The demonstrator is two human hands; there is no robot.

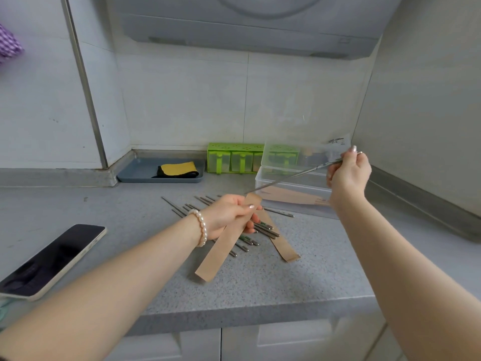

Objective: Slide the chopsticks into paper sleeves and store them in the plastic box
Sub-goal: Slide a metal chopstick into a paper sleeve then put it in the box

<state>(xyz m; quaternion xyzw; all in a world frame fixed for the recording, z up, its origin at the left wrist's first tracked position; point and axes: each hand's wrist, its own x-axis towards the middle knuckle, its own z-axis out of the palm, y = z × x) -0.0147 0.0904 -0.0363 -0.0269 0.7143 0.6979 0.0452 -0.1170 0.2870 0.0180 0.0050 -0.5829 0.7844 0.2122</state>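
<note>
A grey speckled surface runs into a tiled corner beneath a range hood, with pale cabinet doors below its front edge. The left hand, a pearl bracelet at its wrist, has its fingers curled round the upper part of a brown paper sleeve, whose lower end hangs down toward the person. The right hand, raised and off to the right, pinches the top of metal chopsticks whose tips reach the mouth of that sleeve; whether they have entered it cannot be told. Under and just past the left hand lie loose chopsticks and a second sleeve. Between the hands and beyond them stands the clear plastic box, lid up, with something brown inside. A green spice rack and a grey tray holding a yellow cloth sit by the wall. A phone lies left of the left forearm.
</note>
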